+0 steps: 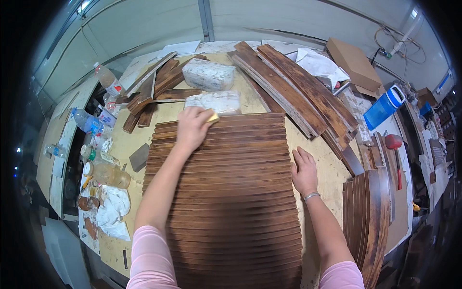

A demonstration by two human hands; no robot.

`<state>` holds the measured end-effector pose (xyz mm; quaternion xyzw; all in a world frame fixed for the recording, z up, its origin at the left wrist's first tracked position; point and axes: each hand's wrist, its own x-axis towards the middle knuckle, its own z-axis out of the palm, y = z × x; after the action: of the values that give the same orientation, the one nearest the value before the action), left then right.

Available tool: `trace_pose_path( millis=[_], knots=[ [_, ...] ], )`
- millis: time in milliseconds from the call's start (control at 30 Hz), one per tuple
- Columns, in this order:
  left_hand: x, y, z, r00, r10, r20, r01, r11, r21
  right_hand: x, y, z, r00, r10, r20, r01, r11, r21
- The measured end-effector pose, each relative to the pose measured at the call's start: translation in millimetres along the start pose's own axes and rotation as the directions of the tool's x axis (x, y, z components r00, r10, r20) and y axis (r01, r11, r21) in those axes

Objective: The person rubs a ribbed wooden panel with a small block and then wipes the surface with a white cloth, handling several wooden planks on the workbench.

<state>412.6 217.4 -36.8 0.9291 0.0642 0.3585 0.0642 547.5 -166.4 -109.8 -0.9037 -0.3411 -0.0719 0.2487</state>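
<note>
A row of narrow dark-brown wooden boards (pixel 231 166) lies side by side in front of me, with their long edges running left to right. At the far end of the row, my left hand (pixel 193 127) is closed on a small yellow sponge-like pad (pixel 213 117), which rests on the boards. Most of the pad is hidden under the fingers. My right hand (pixel 304 172) lies flat with fingers stretched out, against the right ends of the boards, and holds nothing. Just beyond my left hand sit two whitish wrapped blocks, the nearer block (pixel 219 102) touching or nearly touching the row.
Loose brown planks (pixel 293 91) are heaped at the back right, others (pixel 159 89) at the back left. Bottles, including a cloudy jar (pixel 109 174), and a white cloth (pixel 114 212) line the left side. Stacked boards (pixel 363 216), a red mallet (pixel 393 142) and a blue bottle (pixel 383 108) stand right.
</note>
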Motion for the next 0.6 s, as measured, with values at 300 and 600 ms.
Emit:
trace_pose_path(
  millis=[300, 600],
  knots=[
    [38.2, 46.9, 59.3, 0.996, 0.056, -0.075, -0.057, 0.998, -0.006, -1.8, 2.5, 2.3, 0.999, -0.022, -0.033, 0.022, 1.000, -0.002],
    [52.8, 88.4, 84.1, 0.995, 0.078, 0.055, -0.084, 0.990, 0.110, -2.5, 1.9, 1.8, 1.000, -0.011, -0.022, 0.011, 1.000, -0.002]
  ],
)
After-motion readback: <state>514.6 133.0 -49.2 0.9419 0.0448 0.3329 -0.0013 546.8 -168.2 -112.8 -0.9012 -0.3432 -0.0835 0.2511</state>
